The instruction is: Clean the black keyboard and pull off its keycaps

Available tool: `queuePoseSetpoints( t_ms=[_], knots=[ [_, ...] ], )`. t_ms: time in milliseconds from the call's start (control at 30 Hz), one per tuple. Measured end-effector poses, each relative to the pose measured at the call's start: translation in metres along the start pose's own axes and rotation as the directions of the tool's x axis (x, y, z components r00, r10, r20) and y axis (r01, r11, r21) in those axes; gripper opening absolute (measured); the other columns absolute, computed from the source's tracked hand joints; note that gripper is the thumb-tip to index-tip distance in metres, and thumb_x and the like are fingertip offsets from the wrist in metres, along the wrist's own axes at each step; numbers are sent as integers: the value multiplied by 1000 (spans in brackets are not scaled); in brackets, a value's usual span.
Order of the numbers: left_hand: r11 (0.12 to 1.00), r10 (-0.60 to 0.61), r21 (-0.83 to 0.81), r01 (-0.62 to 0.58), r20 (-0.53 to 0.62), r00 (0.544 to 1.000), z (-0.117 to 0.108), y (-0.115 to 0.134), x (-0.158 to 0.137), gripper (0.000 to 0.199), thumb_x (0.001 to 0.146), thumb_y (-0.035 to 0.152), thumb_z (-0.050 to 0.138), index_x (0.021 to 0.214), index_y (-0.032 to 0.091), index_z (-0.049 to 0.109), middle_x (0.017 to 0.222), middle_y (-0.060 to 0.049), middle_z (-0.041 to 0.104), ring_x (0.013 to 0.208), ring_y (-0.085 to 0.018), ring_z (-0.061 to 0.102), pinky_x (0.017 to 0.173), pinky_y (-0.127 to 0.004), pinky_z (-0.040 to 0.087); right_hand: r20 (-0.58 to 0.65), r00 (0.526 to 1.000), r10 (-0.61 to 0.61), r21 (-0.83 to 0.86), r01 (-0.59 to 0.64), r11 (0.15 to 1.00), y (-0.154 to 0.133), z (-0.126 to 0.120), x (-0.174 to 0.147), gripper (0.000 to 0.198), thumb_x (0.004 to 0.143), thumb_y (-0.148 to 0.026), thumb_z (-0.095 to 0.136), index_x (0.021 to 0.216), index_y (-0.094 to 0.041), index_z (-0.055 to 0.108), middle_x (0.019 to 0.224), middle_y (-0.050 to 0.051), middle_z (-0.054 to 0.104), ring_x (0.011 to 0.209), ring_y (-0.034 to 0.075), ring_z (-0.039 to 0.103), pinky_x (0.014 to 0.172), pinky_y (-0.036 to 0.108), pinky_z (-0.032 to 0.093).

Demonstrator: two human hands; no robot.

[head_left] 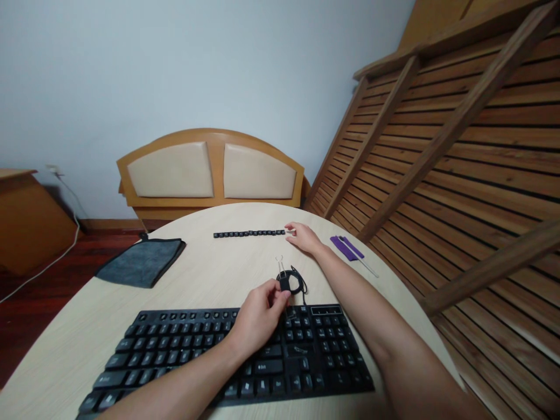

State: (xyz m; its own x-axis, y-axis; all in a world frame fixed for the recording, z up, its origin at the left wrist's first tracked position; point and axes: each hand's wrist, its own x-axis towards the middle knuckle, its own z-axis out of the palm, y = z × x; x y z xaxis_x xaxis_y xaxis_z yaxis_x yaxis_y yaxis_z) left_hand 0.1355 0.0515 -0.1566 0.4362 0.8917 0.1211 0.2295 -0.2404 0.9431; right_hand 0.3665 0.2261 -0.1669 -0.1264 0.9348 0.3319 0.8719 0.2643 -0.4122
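A black computer keyboard (266, 366) lies at the near side of the table, partly covered by my left forearm. My left hand (261, 309) is over its upper part, fingers closed around the black handle of a keycap puller (284, 281) whose two wire prongs point away from me. Farther off, a row of loose black keycaps (249, 233) forms a straight line. At the right end of that row is my right hand (303, 237), thumb and forefinger apart beside the last keycap. Whether a fingertip touches it is hard to tell.
The coiled keyboard cable (301, 283) lies just behind the keyboard. A folded dark grey cloth (142, 262) is on the left of the round table (196, 274). To the right, a thin white-handled brush (365, 265) rests across a purple cloth (345, 249). Wooden slats lean alongside.
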Motion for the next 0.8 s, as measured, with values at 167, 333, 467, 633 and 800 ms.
queuePoseSetpoints(
  t_ms=[167,333,467,633,800],
  knots=[
    [990,9,-144,-4,37,999,-2,7,1,28,90,42,56,84,16,66,74,-2,66,70,-19,63,64,-28,44,-38,999,-6,-11,6,1000,-11,-24,-41,37,80,-20,67,117,-21,62,108,5,68,78,15,62,75,27,45],
    [976,50,-214,-33,77,996,-2,7,4,28,88,42,61,85,16,72,82,-5,72,80,-22,67,72,-29,48,-51,999,12,2,-12,1000,-35,-51,-89,18,87,-24,60,103,-20,67,82,2,68,71,16,60,66,26,42],
    [981,66,-189,-46,104,992,0,6,5,27,87,40,61,85,16,73,82,-4,73,81,-22,66,72,-28,46,50,998,-23,135,16,991,-61,-71,-129,19,91,-24,53,102,-20,67,76,1,67,68,15,60,64,26,43],
    [990,101,-111,-87,124,987,1,7,4,29,89,40,59,80,16,72,75,-2,70,73,-19,61,66,-26,42,283,941,-183,378,66,924,-79,-87,-172,27,88,-21,58,115,-21,63,100,4,68,93,17,63,86,30,48],
    [994,106,-27,-103,116,988,0,9,4,34,90,43,56,75,16,71,69,-1,67,68,-18,57,62,-26,38,386,888,-249,479,37,877,-77,-84,-183,38,84,-22,66,121,-21,60,109,5,66,100,19,62,91,34,48]
  ],
)
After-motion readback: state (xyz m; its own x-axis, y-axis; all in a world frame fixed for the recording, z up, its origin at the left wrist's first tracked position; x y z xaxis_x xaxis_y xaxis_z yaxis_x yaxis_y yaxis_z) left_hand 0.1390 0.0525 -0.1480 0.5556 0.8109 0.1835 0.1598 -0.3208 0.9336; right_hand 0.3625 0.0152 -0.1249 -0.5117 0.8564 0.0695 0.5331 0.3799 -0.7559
